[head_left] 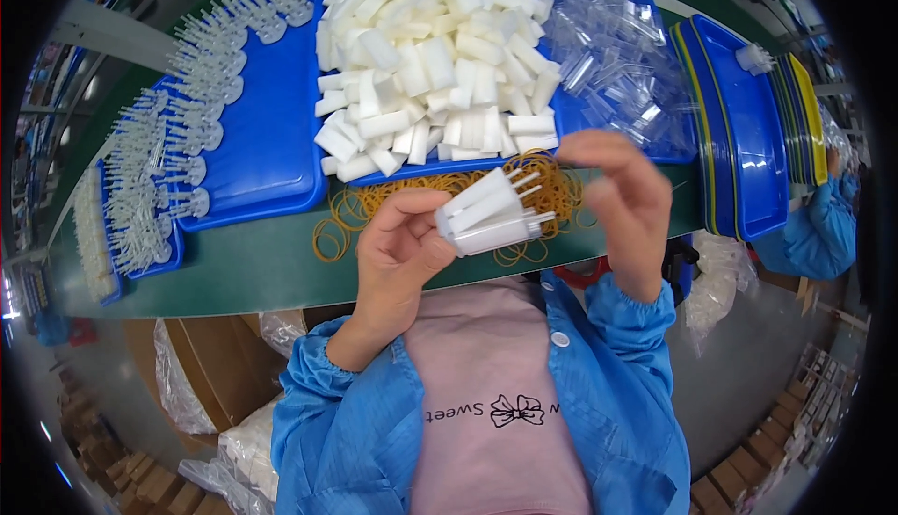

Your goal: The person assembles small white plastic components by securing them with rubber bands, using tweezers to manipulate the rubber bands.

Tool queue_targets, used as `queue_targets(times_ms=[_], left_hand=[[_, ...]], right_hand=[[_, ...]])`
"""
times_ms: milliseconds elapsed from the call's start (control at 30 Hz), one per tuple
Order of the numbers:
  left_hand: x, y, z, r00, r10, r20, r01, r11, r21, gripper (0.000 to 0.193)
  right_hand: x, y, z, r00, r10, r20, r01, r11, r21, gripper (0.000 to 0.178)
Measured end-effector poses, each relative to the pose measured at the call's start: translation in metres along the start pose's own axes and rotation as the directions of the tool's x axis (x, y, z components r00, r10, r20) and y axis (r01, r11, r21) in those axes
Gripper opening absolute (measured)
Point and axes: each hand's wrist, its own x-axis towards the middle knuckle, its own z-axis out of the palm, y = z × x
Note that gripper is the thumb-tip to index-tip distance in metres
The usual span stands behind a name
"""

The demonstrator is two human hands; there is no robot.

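Observation:
My left hand (402, 253) is closed around the base of a clear plastic piece with prongs (491, 214), held tilted over the table's near edge. White foam blocks sit among its prongs, and their tips point to the right. To the right of it, my right hand (617, 197) is raised with curled fingers, smeared by motion; whether anything is in them cannot be made out. Brown rubber bands (374, 204) lie loose on the table behind and beneath the held piece. Beyond them, a heap of white foam blocks (435, 57) fills a blue tray (398, 171).
Clear plastic sleeves (613, 57) fill a blue tray at the back right. Several pronged clear pieces (201, 94) stand along a blue tray (267, 131) on the left. Stacked trays (739, 131) rise at the right. A cardboard box (220, 365) is below the green table (253, 267).

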Motion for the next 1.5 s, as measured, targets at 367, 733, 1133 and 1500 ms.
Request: queue_targets(times_ms=[367, 733, 1133, 1500], left_hand=[[0.002, 0.004, 0.003, 0.999, -0.033, -0.009, 0.033, 0.999, 0.009, 0.038], [0.006, 0.007, 0.010, 0.984, 0.026, 0.175, -0.071, 0.964, 0.257, 0.049], [-0.002, 0.015, 0.013, 0.976, 0.045, 0.213, -0.144, 0.868, 0.475, 0.042], [-0.001, 0.021, 0.016, 0.937, 0.121, 0.327, -0.322, 0.662, 0.677, 0.037]], right_hand=[[0.030, 0.058, -0.039, 0.990, -0.140, 0.009, 0.043, 0.243, -0.969, 0.021], [0.000, 0.000, -0.030, 0.998, 0.061, 0.035, -0.055, 0.989, -0.136, 0.022], [-0.008, -0.014, -0.006, 0.991, 0.078, 0.104, -0.094, 0.984, 0.154, 0.028], [-0.014, -0.011, -0.002, 0.995, 0.027, 0.098, -0.037, 0.993, 0.110, 0.038]])
